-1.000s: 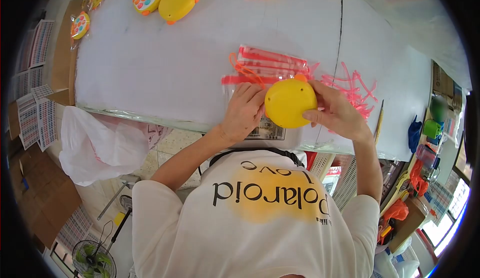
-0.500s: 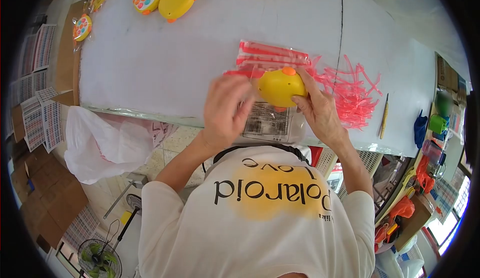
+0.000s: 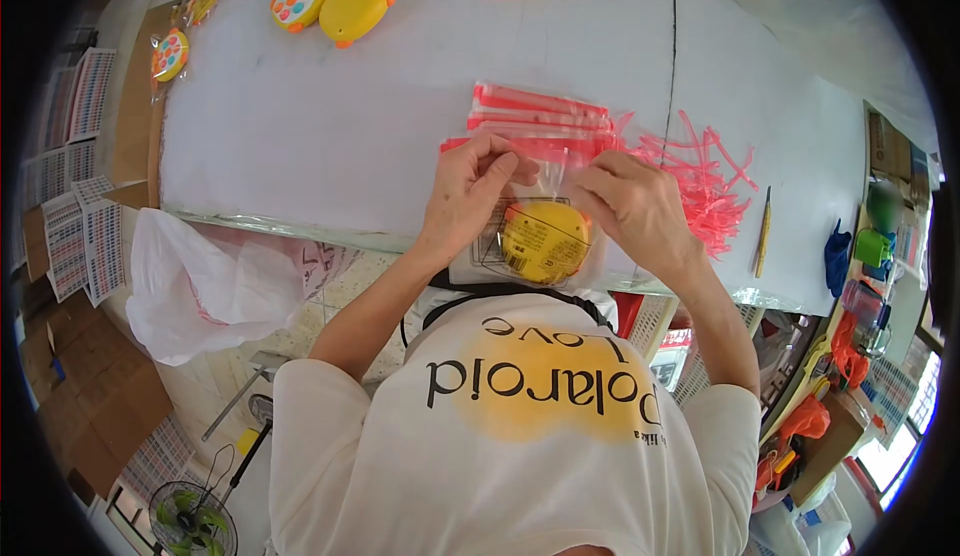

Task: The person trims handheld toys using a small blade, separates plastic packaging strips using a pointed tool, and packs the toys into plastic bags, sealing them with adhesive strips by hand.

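A yellow duck-shaped toy (image 3: 545, 241) lies inside a clear plastic bag (image 3: 592, 256) with black print, at the table's near edge. The print shows dark across the toy. My left hand (image 3: 478, 188) pinches the bag's upper edge on the left, thumb against fingers. On the other side of the bag's mouth, my right hand (image 3: 630, 196) is closed on the edge, its fingertips partly hidden. Just beyond lies a stack of clear bags with red strips (image 3: 540, 111). A heap of pink-red plastic strips (image 3: 705, 201) is right of my right hand.
Several yellow toys (image 3: 355, 11) sit along the far side of the table (image 3: 290, 126), some with coloured buttons. A bagged toy (image 3: 170, 56) is at the left edge. A yellow craft knife (image 3: 765, 233) lies right. A white plastic bag (image 3: 190, 286) hangs at the near left.
The yellow toy has gone from my right hand into the clear bag. Both hands now hold the bag's upper edge; the left has moved slightly up and the right is no longer around the toy.
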The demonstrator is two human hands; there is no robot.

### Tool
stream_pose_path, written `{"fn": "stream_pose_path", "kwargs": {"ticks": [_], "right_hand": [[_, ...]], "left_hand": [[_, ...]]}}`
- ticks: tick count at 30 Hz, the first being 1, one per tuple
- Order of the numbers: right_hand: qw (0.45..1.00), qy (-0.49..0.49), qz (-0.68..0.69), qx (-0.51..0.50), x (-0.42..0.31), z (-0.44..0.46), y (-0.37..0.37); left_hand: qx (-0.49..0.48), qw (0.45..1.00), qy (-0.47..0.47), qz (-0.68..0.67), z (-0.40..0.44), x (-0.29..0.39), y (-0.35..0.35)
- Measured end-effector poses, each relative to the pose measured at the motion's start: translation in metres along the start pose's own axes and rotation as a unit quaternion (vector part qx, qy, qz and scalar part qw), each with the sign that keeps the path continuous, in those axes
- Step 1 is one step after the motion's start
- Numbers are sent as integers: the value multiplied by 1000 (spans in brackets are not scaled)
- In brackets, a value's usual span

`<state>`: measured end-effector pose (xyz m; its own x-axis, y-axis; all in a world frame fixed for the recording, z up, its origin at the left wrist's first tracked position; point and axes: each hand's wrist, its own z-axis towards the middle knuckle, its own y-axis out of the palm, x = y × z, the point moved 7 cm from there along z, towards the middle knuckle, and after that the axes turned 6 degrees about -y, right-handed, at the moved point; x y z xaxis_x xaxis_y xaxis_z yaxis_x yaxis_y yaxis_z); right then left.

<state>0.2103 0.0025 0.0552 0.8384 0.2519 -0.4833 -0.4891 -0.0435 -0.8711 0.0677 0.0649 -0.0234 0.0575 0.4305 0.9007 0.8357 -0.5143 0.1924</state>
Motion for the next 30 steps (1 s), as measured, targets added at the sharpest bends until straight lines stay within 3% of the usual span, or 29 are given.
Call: {"fn": "stream_pose_path", "kwargs": {"ticks": [2,6,9,14,16,18,20,23,27,28,30], "right_hand": [[998,6,33,44,-6,7,5],[989,0,42,139,-17,23,17],[992,-3,3,127,-20,33,20],[997,-4,-10,81,-16,40,19],[996,-2,7,92,-5,44,6],[988,70,85,106,30,37,-15],[973,201,85,81,82,16,-34],[951,285,-28,119,153,-34,-57],[905,378,-120,154,206,-94,-62],[904,380,-121,154,207,-99,-61],[913,262,-226,217,182,-98,-69]], "left_hand": [[-21,998,-50,-19,-4,0,2],[-37,998,-48,-20,-5,0,6],[-41,999,-20,24,-1,4,6],[4,971,85,222,-6,8,7],[1,976,96,196,-12,15,11],[-1,980,107,168,-13,18,10],[-6,995,18,103,-6,1,-2],[0,999,-32,7,-2,-17,-11],[-22,1000,0,23,-3,-17,-12],[-23,1000,-6,15,-2,-17,-12],[-23,1000,-15,7,-2,-14,-11]]}}
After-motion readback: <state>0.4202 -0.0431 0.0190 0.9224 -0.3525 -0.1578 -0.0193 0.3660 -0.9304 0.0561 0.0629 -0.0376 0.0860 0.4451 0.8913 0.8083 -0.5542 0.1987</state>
